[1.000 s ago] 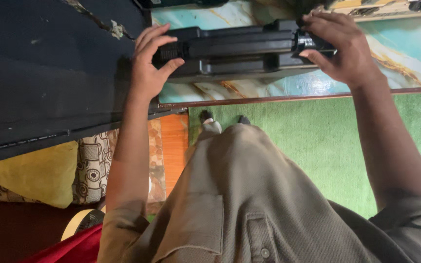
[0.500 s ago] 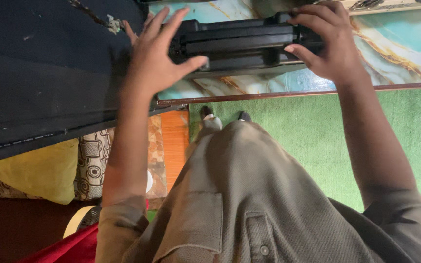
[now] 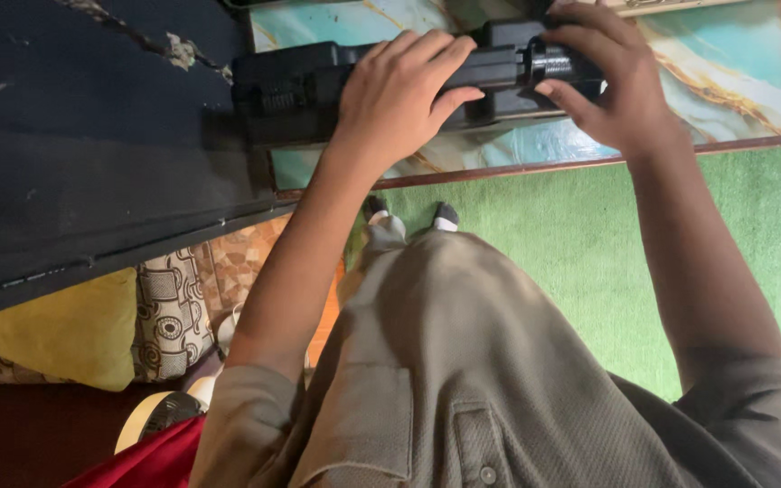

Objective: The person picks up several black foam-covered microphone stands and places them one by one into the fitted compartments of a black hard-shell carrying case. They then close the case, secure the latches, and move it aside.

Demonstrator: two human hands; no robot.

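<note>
A long black plastic case (image 3: 300,90) lies on a marbled teal and white tabletop (image 3: 734,81), its left end over the table's edge. My left hand (image 3: 399,95) rests flat across the top of the case near its middle, fingers spread over it. My right hand (image 3: 603,77) grips the case's right end, fingers curled around a ribbed black part there. The far side of the case is hidden behind both hands.
A dark blue panel (image 3: 92,136) with chipped paint fills the left. Green carpet (image 3: 544,244) lies below the table's brown rim. A yellow cushion (image 3: 56,334), a patterned cushion (image 3: 169,316) and red fabric (image 3: 155,456) sit at lower left. My beige shirt covers the bottom.
My left hand has moved from the case's left end onto its top, near the middle. The case's left end is now uncovered. My right hand keeps its grip on the right end.
</note>
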